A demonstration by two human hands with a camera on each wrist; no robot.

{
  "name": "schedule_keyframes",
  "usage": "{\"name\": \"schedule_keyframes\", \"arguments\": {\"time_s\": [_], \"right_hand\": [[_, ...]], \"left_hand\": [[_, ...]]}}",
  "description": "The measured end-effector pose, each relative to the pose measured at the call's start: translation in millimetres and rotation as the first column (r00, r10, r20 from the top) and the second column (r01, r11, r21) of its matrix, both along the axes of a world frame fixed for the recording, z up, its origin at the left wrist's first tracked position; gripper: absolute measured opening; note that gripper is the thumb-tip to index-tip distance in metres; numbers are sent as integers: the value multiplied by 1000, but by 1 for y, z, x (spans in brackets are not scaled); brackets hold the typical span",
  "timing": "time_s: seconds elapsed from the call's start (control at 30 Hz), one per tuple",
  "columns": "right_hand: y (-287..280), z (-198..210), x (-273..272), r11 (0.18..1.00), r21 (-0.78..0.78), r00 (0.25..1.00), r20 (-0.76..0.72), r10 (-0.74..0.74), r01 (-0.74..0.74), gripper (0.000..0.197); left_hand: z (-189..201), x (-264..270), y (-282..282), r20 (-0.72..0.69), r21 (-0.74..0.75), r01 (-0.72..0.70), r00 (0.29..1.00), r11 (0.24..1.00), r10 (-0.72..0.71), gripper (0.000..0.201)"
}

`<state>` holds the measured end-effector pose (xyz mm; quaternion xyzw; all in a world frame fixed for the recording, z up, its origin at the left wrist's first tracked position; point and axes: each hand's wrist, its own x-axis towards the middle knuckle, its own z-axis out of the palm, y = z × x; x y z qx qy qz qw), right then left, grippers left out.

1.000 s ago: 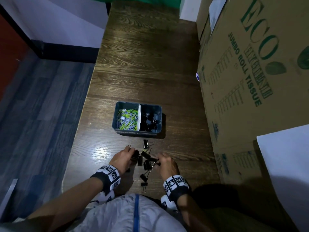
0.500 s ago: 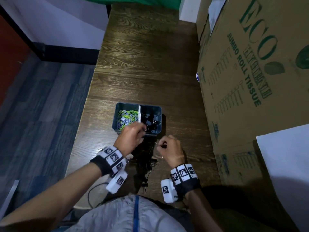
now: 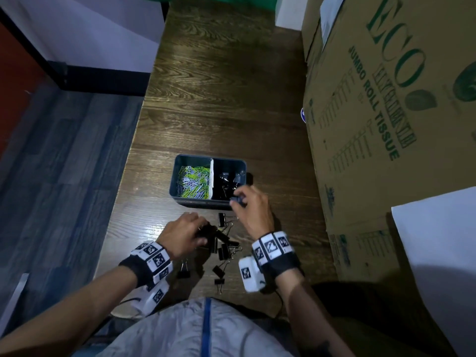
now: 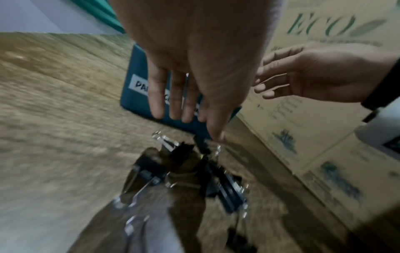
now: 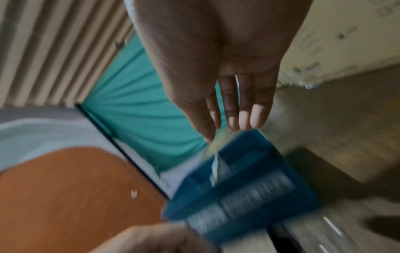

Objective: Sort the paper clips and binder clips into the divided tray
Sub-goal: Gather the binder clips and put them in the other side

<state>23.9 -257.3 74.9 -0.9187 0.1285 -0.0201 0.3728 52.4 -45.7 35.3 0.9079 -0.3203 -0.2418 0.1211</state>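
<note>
From the head view, the tray (image 3: 180, 176) sat on the table (image 3: 219, 99), with coloured paper clips (image 3: 193, 181) in its left compartment and black binder clips (image 3: 226, 184) in its right, a white divider (image 3: 212, 176) between them. The right hand (image 3: 253, 210) hung over the tray's near right corner, and something dark showed at its fingertips; whether it was pinched there could not be told. Loose clips (image 3: 224, 248) lay in a pile on the table just near of the tray, between the two wrists. The left hand (image 3: 184, 234) was down on the left side of that pile, its fingers hidden among the clips. A carton (image 3: 386, 124) stood along the right side of the table.

The left wrist view showed the left hand (image 4: 190, 51) with fingers straight and close together, thumb tip touching one black clip at the top of the pile (image 4: 194, 179), nothing clasped. Behind the fingers stood the tray's (image 4: 134, 95) near wall with a white label. The right hand (image 4: 314, 75) appeared with fingers loosely spread and nothing in them.

The right wrist view, heavily blurred, showed the right hand (image 5: 216, 77) with fingers straight and together above the tray (image 5: 238, 188), holding nothing visible.
</note>
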Motion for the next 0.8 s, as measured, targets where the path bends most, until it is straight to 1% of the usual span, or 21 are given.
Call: {"name": "schedule_keyframes", "arguments": {"time_s": [0.07, 0.1, 0.13, 0.17, 0.23, 0.3, 0.33, 0.4, 0.5, 0.67, 0.8], "right_hand": [[9, -18, -20, 993, -26, 978, -178, 112, -119, 28], [13, -25, -31, 980, -50, 946, -278, 170, -190, 36], [18, -33, -42, 964, -68, 909, -355, 217, -257, 45], [22, -40, -53, 946, -88, 882, -398, 254, -313, 55], [29, -52, -68, 898, -133, 840, -432, 329, -420, 73], [34, -63, -74, 842, -183, 798, -469, 378, -507, 87], [36, -66, -76, 823, -195, 781, -485, 392, -534, 90], [37, -72, -81, 808, -216, 778, -487, 397, -547, 89], [32, -80, -89, 839, -237, 823, -444, 355, -490, 85], [19, -80, -93, 890, -236, 860, -438, 261, -390, 68], [13, -77, -92, 918, -194, 859, -460, 226, -345, 67]], "left_hand": [[-17, -9, 11, -79, 172, 74, 995, 982, -61, 96], [-24, -12, 13, -91, 231, 116, 991, 966, -97, 111], [-29, -15, 14, -85, 274, 153, 987, 949, -135, 120], [-33, -16, 13, -67, 309, 181, 983, 934, -169, 125], [-42, -17, 8, -22, 359, 204, 977, 911, -210, 128], [-47, -15, 0, 14, 367, 200, 975, 909, -221, 125], [-49, -14, -3, 20, 356, 199, 975, 913, -220, 119], [-51, -9, -9, -11, 336, 212, 975, 918, -221, 103], [-48, -4, -11, -38, 301, 229, 973, 926, -228, 83], [-40, -2, -5, -14, 262, 156, 987, 952, -158, 53], [-38, -4, 3, -11, 181, 70, 998, 981, -69, 52]]}}
